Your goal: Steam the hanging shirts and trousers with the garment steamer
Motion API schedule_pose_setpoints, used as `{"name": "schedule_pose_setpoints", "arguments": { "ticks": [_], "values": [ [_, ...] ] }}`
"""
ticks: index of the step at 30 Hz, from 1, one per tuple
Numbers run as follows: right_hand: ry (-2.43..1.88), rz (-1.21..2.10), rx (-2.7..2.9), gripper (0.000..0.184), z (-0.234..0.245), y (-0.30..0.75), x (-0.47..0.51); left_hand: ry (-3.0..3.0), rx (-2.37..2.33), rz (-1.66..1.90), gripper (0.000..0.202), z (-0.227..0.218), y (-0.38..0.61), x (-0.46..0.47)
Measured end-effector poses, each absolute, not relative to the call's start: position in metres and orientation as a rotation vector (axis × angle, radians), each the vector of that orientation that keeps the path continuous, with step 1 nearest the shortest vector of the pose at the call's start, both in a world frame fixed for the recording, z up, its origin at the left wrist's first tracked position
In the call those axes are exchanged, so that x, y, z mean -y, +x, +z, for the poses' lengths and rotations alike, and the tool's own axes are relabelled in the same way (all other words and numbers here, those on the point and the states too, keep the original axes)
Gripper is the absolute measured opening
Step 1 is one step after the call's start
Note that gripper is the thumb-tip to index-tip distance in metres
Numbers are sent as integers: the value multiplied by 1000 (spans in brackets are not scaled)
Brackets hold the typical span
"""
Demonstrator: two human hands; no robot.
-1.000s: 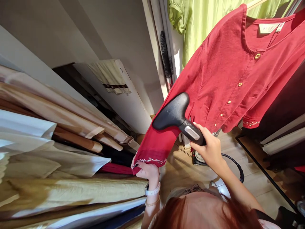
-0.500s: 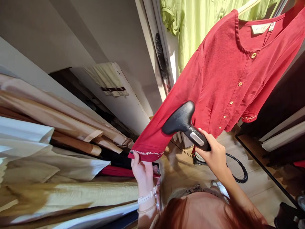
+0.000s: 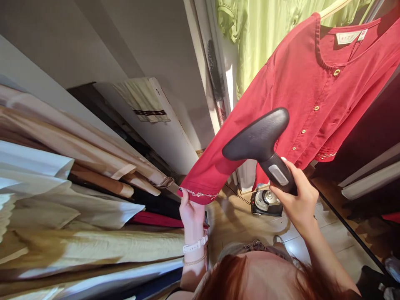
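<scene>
A person's left hand (image 3: pixel 191 209) pinches the embroidered cuff of a hanging red blouse (image 3: pixel 300 108), while the right hand (image 3: pixel 298 198) grips a black steamer head (image 3: pixel 258 137) against the sleeve.

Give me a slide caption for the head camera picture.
Left hand pinches the cuff of a hanging red blouse while the right hand holds a black steamer at its sleeve.

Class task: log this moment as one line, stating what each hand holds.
left hand: pinching cuff of red blouse | right hand: gripping steamer head, in front of blouse | steamer base: on floor
</scene>
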State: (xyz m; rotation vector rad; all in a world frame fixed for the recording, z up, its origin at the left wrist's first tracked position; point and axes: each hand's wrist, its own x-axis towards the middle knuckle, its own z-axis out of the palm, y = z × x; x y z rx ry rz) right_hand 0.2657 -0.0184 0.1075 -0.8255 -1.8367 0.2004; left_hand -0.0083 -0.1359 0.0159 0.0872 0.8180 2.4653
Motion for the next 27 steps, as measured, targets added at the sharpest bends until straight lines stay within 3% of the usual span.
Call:
{"name": "schedule_pose_setpoints", "arguments": {
  "ticks": [8,18,27],
  "values": [
    [-757,156,2185,52,111,242,18,46,-628,2495,34,7,-2,146],
    [-800,114,2163,50,104,234,12,19,-339,2399,44,-15,-9,156],
    [-815,77,2130,55,114,226,-16,17,-438,2283,45,-20,-15,158]
  ]
}}
